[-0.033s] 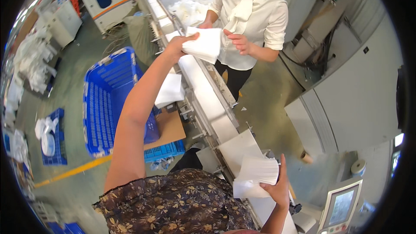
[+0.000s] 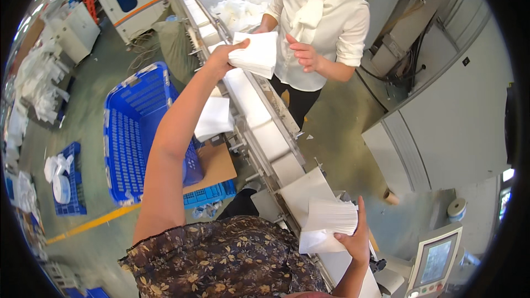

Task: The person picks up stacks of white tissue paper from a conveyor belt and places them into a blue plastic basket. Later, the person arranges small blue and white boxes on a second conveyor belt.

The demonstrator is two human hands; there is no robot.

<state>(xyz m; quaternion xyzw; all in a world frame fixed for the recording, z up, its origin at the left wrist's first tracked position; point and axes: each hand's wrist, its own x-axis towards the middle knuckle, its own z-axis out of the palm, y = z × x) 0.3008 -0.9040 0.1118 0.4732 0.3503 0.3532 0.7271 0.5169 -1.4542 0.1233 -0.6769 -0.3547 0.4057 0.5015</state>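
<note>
A squared block of white, paper-like sheets (image 2: 255, 54) is gripped by the left hand (image 2: 225, 58), the thumb pressed on top and the other fingers mostly hidden, and is held above the far stretch of a long metal-railed conveyor (image 2: 281, 109). A fanned stack of thin white sheets (image 2: 331, 216) is clamped by the right hand (image 2: 354, 238), its fingers laid along the right side, above the conveyor's near end. The work is judged to be in mid-course: neither held load has been set down, more white rectangular blocks (image 2: 270, 139) are lined up between the rails, and a loose white pile (image 2: 214, 117) is left beside the left edge. Whether the squared block is touched by the co-worker's right hand (image 2: 267, 24) cannot be told; the co-worker's left hand (image 2: 305, 56) is held apart from it.

Movement is bounded by the co-worker's white shirt (image 2: 345, 22) beyond, by the blue plastic crate (image 2: 122, 149) to the left, and by a slanted pale flat panel (image 2: 302, 190) near the fanned stack. Free room is judged to lie above the rails, between the two loads
</note>
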